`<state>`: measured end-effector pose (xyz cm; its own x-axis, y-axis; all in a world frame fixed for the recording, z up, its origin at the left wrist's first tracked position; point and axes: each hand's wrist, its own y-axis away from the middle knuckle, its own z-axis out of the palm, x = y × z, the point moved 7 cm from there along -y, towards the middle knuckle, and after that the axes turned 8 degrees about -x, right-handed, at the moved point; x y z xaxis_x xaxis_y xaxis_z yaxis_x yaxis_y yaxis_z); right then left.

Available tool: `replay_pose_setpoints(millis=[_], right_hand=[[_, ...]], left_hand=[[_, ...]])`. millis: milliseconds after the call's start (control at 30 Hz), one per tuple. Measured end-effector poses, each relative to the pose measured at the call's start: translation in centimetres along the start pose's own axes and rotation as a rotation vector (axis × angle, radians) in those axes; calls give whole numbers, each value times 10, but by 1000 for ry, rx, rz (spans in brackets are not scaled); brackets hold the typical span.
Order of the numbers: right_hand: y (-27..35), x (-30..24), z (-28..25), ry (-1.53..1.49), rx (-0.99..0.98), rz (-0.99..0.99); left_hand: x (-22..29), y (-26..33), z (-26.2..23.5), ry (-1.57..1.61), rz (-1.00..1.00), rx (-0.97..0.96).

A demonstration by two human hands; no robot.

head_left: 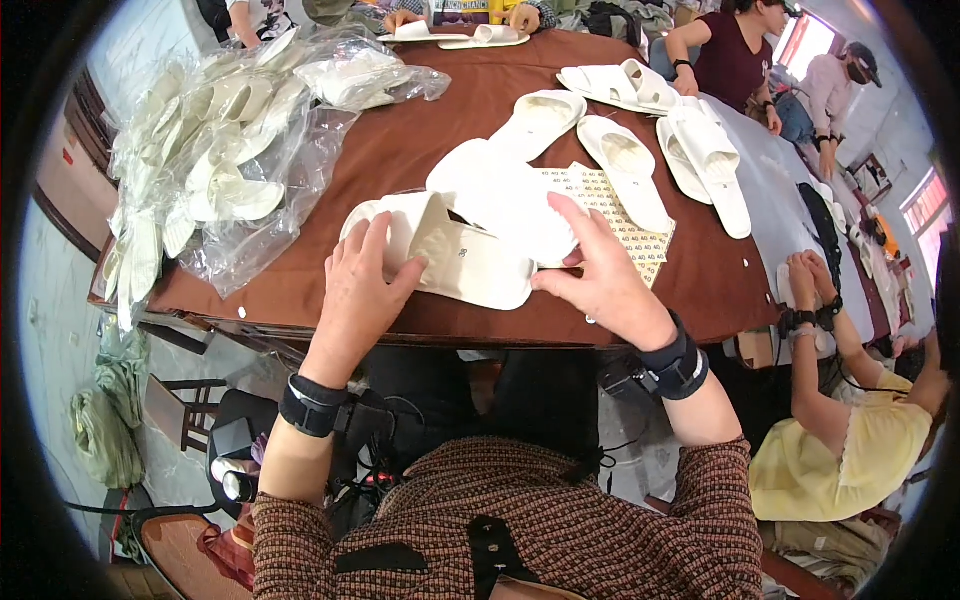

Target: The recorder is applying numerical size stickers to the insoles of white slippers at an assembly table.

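Two white slippers lie in front of me on the brown table (420,140). My left hand (362,285) presses down on the nearer slipper (470,262), which lies sole up with a small sticker on it. My right hand (600,275) grips the edge of the other white slipper (500,195), fingers spread over it. Under this slipper lies a sheet of small number stickers (640,240). Both wrists wear black bands.
A heap of white slippers in clear plastic bags (215,150) fills the table's left. More loose white slippers (625,160) lie to the right and at the far edge. Other people sit at the right (850,440) and at the far side (730,50).
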<state>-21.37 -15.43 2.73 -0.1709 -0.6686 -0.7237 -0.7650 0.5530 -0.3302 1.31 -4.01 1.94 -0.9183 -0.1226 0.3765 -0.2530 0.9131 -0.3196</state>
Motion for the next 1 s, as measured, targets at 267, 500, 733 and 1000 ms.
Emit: replay_pose_setpoints(millis=[267,500,733,1000], right_hand=[[-1,-30,-23,716,231,-166],[-11,-17,-34,349,334,-42],[-8,9,-8,-489,84,314],[24,6,37,-683,-151,412]], left_hand=[[-11,-4,-8,55,41,12],[-22,-8,-23,302,-7,-66],[-29,-13,-28,259,27,-53],[-53,-17,-13,505,-26,-138]])
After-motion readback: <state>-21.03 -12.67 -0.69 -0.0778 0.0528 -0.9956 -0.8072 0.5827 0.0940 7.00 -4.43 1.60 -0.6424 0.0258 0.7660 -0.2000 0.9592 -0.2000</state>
